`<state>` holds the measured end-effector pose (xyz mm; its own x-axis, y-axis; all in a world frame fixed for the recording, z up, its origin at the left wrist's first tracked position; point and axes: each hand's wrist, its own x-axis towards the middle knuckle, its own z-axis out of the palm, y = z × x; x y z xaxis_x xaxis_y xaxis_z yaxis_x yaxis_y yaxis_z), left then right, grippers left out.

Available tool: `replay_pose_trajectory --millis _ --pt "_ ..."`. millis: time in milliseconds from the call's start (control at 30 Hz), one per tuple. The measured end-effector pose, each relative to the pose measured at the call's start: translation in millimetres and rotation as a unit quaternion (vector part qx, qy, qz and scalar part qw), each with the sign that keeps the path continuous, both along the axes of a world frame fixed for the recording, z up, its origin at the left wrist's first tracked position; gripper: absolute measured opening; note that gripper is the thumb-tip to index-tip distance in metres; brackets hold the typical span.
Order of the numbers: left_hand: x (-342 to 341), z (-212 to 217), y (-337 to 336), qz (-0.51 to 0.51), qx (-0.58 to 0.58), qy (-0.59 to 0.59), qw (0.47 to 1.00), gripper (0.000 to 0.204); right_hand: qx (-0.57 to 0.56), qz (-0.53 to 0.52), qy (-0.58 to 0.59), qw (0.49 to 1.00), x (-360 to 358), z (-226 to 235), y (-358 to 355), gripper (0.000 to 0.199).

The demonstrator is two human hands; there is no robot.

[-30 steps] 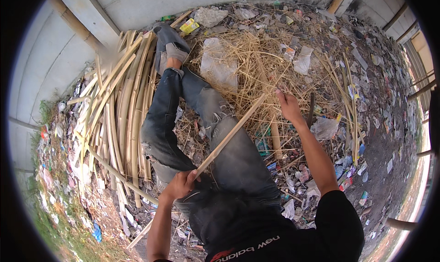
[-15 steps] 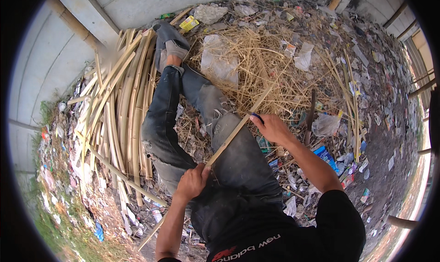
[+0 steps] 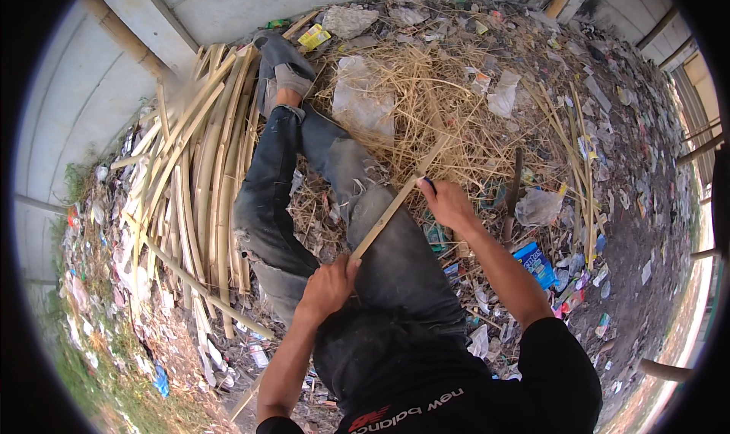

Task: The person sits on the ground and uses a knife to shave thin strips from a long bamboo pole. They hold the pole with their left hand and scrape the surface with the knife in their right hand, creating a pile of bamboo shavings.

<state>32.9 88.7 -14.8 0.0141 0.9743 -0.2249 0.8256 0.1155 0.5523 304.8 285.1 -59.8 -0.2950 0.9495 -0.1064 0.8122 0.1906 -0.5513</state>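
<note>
A long, flat bamboo strip (image 3: 386, 215) lies slantwise over my right thigh, its far end above a heap of shavings. My left hand (image 3: 328, 288) is closed around its near part, by my lap. Farther along the strip, my right hand (image 3: 450, 204) is closed on a small knife (image 3: 430, 184), whose dark blue handle shows at the thumb. The knife is against or right beside the strip; its blade is mostly hidden. A thin piece of the strip's tail (image 3: 247, 400) shows behind my left forearm.
Many split bamboo strips (image 3: 205, 168) are piled to my left, along the wall (image 3: 76, 107). Pale shavings (image 3: 433, 92) cover the ground ahead. A dark curved piece (image 3: 516, 183), a blue packet (image 3: 537, 264) and several thin strips (image 3: 584, 175) lie on the right among litter.
My left hand has shifted a little forward and right, and the strip has slid with it. My right hand has moved slightly forward, the knife staying in its grip.
</note>
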Motion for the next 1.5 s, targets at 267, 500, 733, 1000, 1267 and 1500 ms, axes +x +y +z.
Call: replay_pose_trajectory --millis 267,500,733,1000,1267,1500 --pt "10 4 5 0.029 -0.040 -0.014 0.999 0.041 -0.060 0.178 0.035 0.982 -28 28 -56 0.064" --pt "2 -1 1 0.021 -0.025 -0.016 0.999 0.038 -0.005 0.173 0.014 0.985 -34 20 -59 0.064" --pt "-28 24 -33 0.001 -0.096 0.023 0.995 0.041 -0.070 -0.083 -0.003 0.994 105 -30 88 0.075" --pt "-25 3 -34 0.017 -0.077 -0.001 0.997 0.039 -0.069 0.160 0.057 0.983 -10 28 -38 0.062" --pt "-38 21 -39 -0.002 -0.078 -0.026 0.997 0.039 -0.072 -0.054 0.024 0.996 58 -14 63 0.071" --pt "-58 10 -34 -0.002 -0.097 -0.140 0.985 0.056 -0.041 -0.011 0.109 0.993 46 5 22 0.068"
